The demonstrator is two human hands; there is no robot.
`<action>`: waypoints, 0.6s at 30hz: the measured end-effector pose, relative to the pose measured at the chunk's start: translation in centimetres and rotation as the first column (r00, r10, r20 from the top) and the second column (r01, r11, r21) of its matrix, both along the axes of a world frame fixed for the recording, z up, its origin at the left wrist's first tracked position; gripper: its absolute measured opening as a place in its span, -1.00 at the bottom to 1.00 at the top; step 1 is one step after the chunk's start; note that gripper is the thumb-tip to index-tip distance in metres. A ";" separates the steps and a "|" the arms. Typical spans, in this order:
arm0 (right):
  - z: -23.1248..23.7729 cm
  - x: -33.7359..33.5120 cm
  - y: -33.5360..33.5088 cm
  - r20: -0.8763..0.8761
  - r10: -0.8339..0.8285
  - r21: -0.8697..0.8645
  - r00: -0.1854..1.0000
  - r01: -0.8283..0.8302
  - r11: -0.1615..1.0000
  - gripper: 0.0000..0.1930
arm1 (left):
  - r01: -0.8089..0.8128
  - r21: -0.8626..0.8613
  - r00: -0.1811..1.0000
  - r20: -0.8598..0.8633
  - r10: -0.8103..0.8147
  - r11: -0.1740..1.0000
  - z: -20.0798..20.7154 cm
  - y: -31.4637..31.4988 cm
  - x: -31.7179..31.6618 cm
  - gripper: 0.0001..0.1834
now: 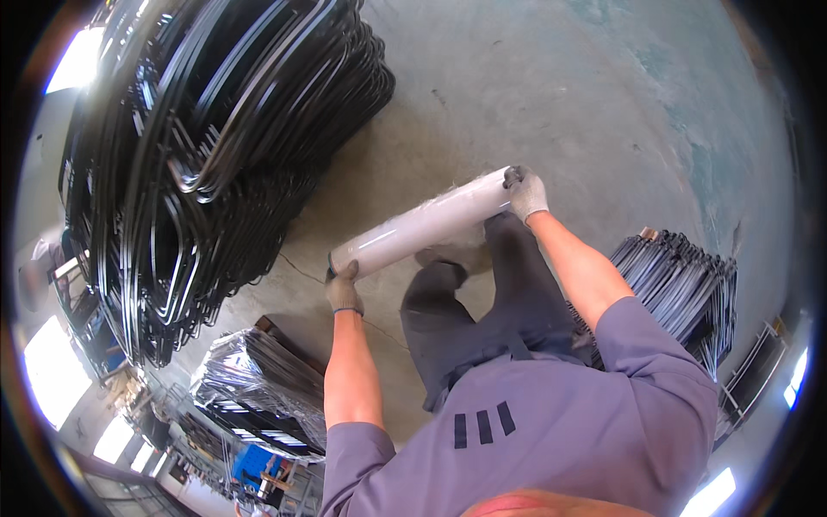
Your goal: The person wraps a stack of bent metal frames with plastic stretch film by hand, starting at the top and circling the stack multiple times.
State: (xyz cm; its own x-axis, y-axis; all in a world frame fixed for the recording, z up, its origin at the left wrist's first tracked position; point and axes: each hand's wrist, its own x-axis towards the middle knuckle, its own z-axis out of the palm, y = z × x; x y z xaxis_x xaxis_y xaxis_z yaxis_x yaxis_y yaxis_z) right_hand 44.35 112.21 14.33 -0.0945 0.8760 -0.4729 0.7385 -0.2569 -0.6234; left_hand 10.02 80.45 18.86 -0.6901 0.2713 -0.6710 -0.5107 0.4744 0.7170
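Between my two gloved hands I hold a long roll of whitish stretch film (422, 226), tilted with its right end farther from me. My left hand (345, 289) is closed round the near left end, its thumb on top. At the far right end, my right hand (525, 193) grips the roll's edge with dark-tipped glove fingers. The roll hangs in the air in front of my legs, apart from the large stack of black bent metal tube frames (224, 146) on the left.
A smaller bundle wrapped in clear film (250, 388) lies at the lower left. On my right stands a stack of thin dark metal pieces (680, 289). Grey concrete floor (534, 95) stretches ahead. A blue object (254, 465) is in the background.
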 end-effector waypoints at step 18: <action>-39.9 -5.2 9.5 0.110 0.254 0.052 0.961 -0.261 0.964 -0.61 | 0.028 -0.277 0.967 -0.237 -0.097 0.961 -45.0 2.6 0.3 -0.32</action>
State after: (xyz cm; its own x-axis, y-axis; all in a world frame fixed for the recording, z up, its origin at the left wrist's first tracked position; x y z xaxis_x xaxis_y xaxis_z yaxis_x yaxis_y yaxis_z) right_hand 39.19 121.76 -25.53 -0.2751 0.8576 -0.4345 0.8347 -0.0112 -0.5506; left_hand 10.32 83.00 -26.15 -0.8301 0.1526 -0.5363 -0.2977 0.6920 0.6577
